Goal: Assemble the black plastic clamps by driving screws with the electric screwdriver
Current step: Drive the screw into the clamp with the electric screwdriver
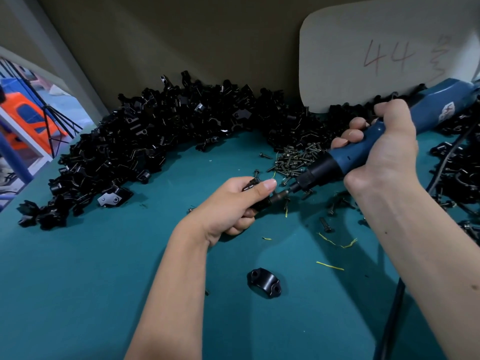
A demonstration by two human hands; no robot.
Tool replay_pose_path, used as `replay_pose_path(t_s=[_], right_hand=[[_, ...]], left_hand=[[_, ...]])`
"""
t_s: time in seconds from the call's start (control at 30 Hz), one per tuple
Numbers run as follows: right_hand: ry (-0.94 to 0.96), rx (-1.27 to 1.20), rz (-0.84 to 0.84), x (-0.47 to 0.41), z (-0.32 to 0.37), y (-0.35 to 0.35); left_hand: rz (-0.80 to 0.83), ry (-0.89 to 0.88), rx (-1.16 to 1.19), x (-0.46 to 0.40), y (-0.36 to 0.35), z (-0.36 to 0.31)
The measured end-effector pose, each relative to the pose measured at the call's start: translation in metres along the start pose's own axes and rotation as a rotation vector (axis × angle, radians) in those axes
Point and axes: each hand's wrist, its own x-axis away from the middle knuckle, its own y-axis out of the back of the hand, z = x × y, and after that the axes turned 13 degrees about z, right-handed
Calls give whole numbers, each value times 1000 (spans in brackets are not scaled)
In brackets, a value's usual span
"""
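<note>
My left hand (233, 203) grips a black plastic clamp (253, 185) just above the teal table, thumb on top; most of the clamp is hidden by the fingers. My right hand (381, 149) holds the blue electric screwdriver (363, 149), tilted down to the left. Its bit (283, 194) meets the clamp's right side at a screw. A heap of dark screws (293, 159) lies just behind the bit. A single black clamp half (263, 282) lies on the table nearer to me.
A big curved pile of black clamp parts (145, 141) covers the back and left of the teal table (91, 281). More parts (457, 178) lie at the right with the tool's cable (394, 302). A white board marked 44 (376, 55) leans against the back wall. Loose screws and yellow shreds are scattered.
</note>
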Motion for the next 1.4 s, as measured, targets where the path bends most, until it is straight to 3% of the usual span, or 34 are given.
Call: replay_pose_path(t_s=[1.1, 1.27, 1.4], right_hand=[[79, -57, 62, -2, 17, 2], [93, -186, 46, -1, 19, 2], [86, -191, -6, 0, 11, 1]], left_hand=[[-16, -32, 34, 0, 4, 2], [-223, -222, -294, -13, 0, 9], [-271, -244, -471, -16, 1, 10]])
